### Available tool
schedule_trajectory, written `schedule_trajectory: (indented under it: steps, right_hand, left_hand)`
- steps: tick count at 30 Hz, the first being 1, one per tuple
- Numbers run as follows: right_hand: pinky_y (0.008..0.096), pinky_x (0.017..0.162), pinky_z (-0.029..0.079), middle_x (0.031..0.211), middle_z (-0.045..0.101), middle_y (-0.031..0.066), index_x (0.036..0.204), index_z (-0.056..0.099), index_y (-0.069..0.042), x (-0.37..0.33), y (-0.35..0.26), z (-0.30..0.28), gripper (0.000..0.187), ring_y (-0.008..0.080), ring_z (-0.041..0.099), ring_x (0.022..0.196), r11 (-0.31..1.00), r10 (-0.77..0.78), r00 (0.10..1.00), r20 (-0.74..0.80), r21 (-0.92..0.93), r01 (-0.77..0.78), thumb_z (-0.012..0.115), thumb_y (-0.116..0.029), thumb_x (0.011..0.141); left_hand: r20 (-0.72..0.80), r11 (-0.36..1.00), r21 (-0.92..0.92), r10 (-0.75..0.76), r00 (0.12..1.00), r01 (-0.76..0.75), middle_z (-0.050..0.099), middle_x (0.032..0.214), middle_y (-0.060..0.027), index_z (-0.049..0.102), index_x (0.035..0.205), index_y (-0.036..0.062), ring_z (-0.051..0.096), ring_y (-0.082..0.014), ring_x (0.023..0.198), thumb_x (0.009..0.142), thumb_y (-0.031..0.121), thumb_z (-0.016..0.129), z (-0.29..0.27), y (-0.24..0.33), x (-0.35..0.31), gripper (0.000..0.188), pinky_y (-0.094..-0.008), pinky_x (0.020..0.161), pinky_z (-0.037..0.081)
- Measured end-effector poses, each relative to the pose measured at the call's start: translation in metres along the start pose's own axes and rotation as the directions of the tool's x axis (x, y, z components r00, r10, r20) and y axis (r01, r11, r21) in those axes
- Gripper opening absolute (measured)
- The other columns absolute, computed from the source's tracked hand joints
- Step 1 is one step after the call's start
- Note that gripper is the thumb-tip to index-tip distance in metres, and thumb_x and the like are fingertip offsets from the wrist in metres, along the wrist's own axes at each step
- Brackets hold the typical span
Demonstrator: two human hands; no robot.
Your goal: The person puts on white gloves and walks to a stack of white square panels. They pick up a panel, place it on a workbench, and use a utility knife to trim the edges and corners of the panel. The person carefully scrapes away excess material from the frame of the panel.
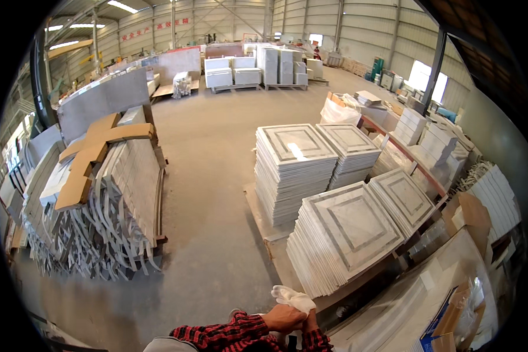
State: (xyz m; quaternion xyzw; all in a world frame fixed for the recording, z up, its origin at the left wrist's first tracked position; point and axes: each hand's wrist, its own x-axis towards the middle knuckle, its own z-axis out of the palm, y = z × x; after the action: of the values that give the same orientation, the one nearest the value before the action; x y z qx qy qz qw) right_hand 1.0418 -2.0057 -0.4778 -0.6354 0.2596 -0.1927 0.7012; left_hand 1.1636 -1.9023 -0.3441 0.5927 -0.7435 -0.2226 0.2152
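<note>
At the lower middle, my left hand is closed, its bare fingers gripping the cuff of a white work glove. That glove covers my right hand, whose bare wrist shows just below the cuff. The gloved fingers point up and to the left, loosely stretched, with nothing seen in them. Both forearms wear red and black plaid sleeves. Just beyond my hands stands a stack of square stone tiles with grey inlaid borders. The undersides of my hands are hidden.
More tile stacks share the low pallet ahead on the right. At left, curved stone strips and slabs lean under brown cardboard. An open carton sits at lower right. Palletized stone blocks stand farther back across the concrete floor.
</note>
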Motion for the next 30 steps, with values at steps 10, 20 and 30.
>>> schedule_trajectory:
  steps: [10, 20, 30]
  right_hand:
    - [0.0365, 0.095, 0.055, 0.121, 0.068, 0.0113, 0.129, 0.058, 0.0, 0.033, -0.021, 0.015, 0.037, 0.0223, 0.067, 0.108, 0.943, -0.28, 0.948, -0.149, -0.226, 0.243, 0.051, -0.025, 0.104]
    - [0.0424, 0.101, 0.051, 0.119, 0.068, 0.0177, 0.125, 0.061, 0.001, 0.068, -0.082, 0.045, 0.048, 0.0285, 0.065, 0.11, 0.955, -0.049, 0.987, 0.15, 0.298, 0.002, 0.043, -0.04, 0.106]
    - [0.0464, 0.106, 0.045, 0.122, 0.065, 0.0233, 0.123, 0.06, 0.001, 0.052, -0.107, -0.001, 0.069, 0.0326, 0.062, 0.115, 0.852, -0.054, 0.977, 0.204, 0.521, -0.061, 0.035, -0.06, 0.105]
  left_hand:
    - [0.014, 0.987, -0.144, 0.074, 0.997, -0.071, 0.067, 0.077, -0.0167, 0.064, 0.091, 0.0093, 0.067, -0.0402, 0.075, 0.086, 0.027, 0.061, -0.075, -0.055, 0.023, 0.018, -0.0509, 0.065, 0.051]
    - [-0.007, 0.944, -0.15, 0.296, 0.955, -0.293, 0.068, 0.073, -0.0187, 0.069, 0.086, 0.0072, 0.068, -0.0407, 0.069, 0.081, 0.024, 0.063, -0.036, -0.048, 0.03, 0.019, -0.0519, 0.06, 0.052]
    - [-0.046, 0.891, -0.225, 0.393, 0.918, -0.393, 0.066, 0.074, -0.0195, 0.064, 0.093, 0.006, 0.066, -0.0428, 0.07, 0.083, 0.019, 0.062, -0.028, 0.0, 0.045, 0.016, -0.0525, 0.062, 0.053]
